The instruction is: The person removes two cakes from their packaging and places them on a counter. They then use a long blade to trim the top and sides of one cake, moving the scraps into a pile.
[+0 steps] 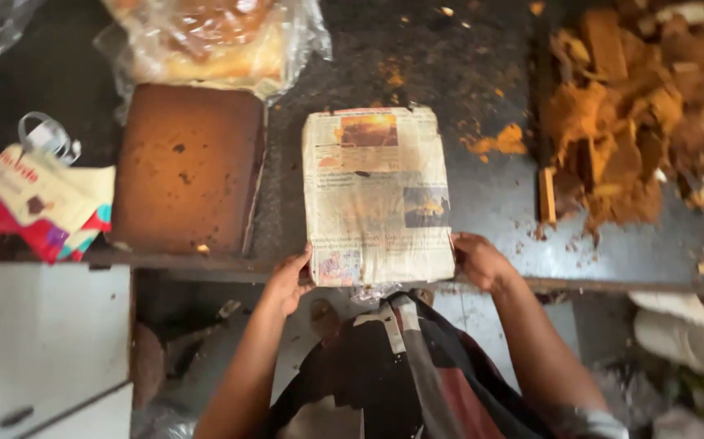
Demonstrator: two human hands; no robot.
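Both hands grip a newspaper-wrapped block lying on the dark counter at its near edge. The left hand curls around the near left corner, fingers partly bent, thumb on top. The right hand clasps the near right corner. A bare brown cake slab sits just left; cake trimmings are heaped far right.
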